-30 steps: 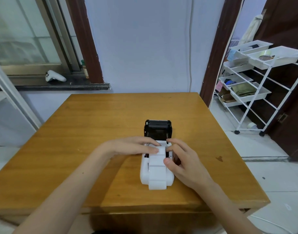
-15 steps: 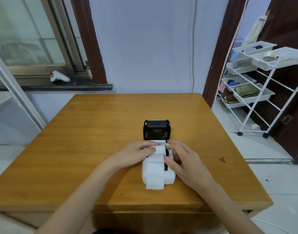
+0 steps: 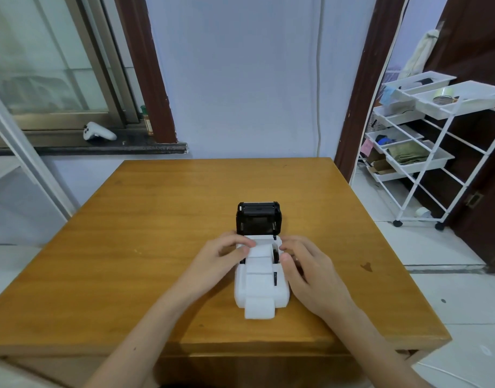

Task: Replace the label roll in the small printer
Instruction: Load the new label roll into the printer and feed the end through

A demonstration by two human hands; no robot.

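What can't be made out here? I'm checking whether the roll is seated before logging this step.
Head view only:
- White label roll: its ends are hidden by the left hand and right hand, so seating is unclear.
- Small white printer: inside of the bay overexposed, no detail.
- Raised black lid: its underside is too dark to read.
- Wooden table: near edge cut off by the forearms.

Both forearms enter from the 6 o'clock edge and converge toward the centre. The left hand [image 3: 217,257] lies palm down, fingers curled, with the fingertips and thumb pointing toward 3 o'clock. The right hand [image 3: 310,266] lies palm down opposite it, fingers bent, with the thumb extended toward 9 o'clock and the fingertips toward 10 o'clock. The two hands sit near each other, apart, at roughly equal height. Both wrists are straight and bare.
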